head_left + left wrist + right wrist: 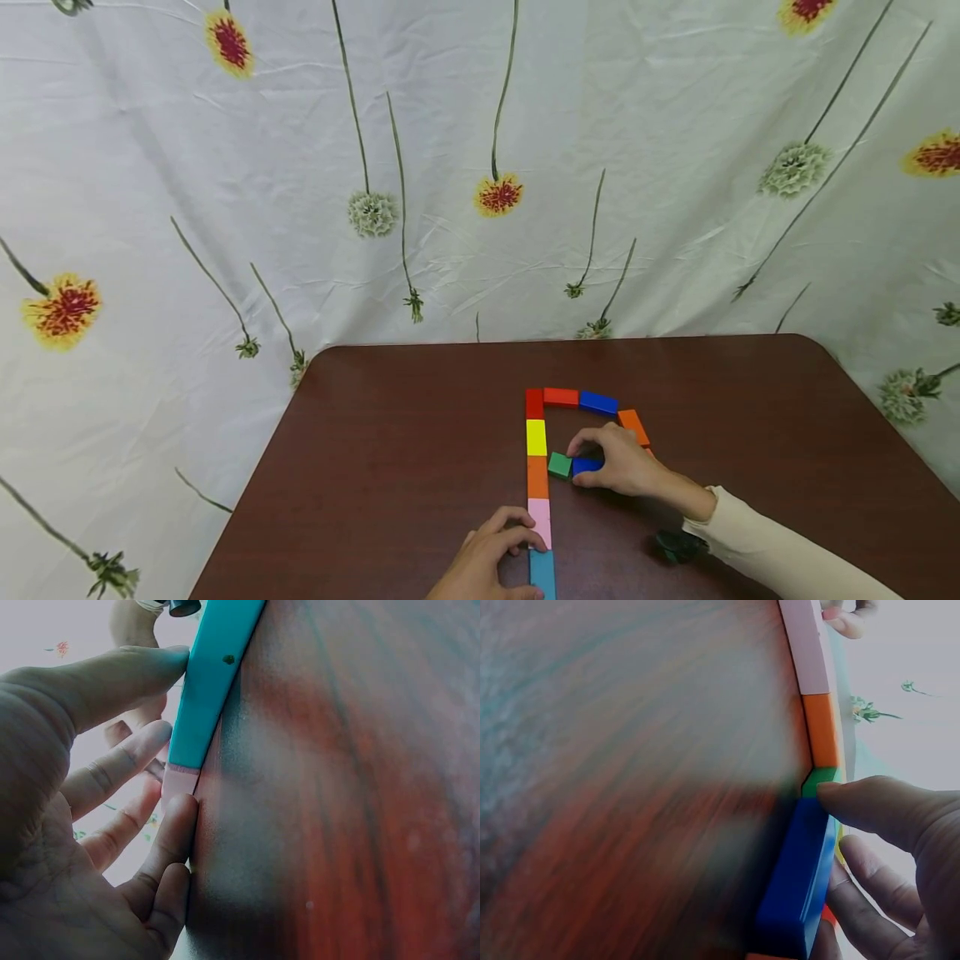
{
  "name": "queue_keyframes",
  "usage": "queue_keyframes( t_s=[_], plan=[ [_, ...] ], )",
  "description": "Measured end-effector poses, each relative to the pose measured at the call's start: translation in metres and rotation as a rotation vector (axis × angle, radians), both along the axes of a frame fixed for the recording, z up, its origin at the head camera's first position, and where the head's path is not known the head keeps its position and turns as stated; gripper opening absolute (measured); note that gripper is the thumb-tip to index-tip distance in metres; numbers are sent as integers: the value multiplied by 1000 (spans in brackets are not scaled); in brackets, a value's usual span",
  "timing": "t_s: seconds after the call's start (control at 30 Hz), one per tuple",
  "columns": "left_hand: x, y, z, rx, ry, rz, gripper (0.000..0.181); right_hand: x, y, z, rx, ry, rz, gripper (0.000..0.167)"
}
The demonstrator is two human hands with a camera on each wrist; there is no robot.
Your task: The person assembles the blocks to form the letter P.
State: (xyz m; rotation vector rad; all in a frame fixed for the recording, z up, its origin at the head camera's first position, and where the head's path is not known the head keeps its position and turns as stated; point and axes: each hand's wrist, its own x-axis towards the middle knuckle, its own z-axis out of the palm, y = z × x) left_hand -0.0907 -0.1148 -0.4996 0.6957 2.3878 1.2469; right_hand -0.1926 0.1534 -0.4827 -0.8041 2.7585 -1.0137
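Coloured blocks lie on the brown table in a straight column with a loop on its right. My right hand (618, 460) pinches a dark blue block (795, 870) between thumb and fingers, at the end meeting a small green block (559, 465). The green one touches the column's orange block (537, 477). My left hand (491, 554) rests at the joint of the pink block (539, 523) and the light blue block (214, 690), its fingertips touching them. Above are a yellow block (536, 437) and a red block (534, 404); part of the loop's right side is hidden by the right hand.
Along the loop's top run another red block (561, 397), a second dark blue block (598, 403) and an orange block (633, 427). Under the right sleeve (780, 542) shows a dark object (680, 546). A flowered white cloth (450, 275) hangs behind the table (375, 467).
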Motion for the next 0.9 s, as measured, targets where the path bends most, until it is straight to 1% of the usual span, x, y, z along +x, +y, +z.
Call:
queue_keyframes(
  t_s=[0.1, 0.27, 0.43, 0.6, 0.7, 0.77, 0.9],
  plan=[
    [-1, 0, 0, -4, 1, -1, 33, -1, 3, -2, 2, -2, 0, 27],
    [-1, 1, -1, -7, -20, -1, 32, -3, 6, -5, 8, -5, 1, 27],
    [-2, 0, -1, -13, -22, -3, 33, -3, 6, -6, 8, -12, -3, 28],
    [-1, -1, -1, -10, -5, -6, 33, -2, 7, -5, -23, -5, 12, 29],
    [-2, -1, -1, 0, 4, -3, 34, -2, 10, -1, -55, -5, 12, 29],
    [-2, -1, 0, 7, 5, 0, 34, -3, 13, 3, -68, -12, -10, 28],
    [-2, -3, 1, 40, 14, 4, 34, -3, 25, 9, -73, -11, -87, 25]
  ],
)
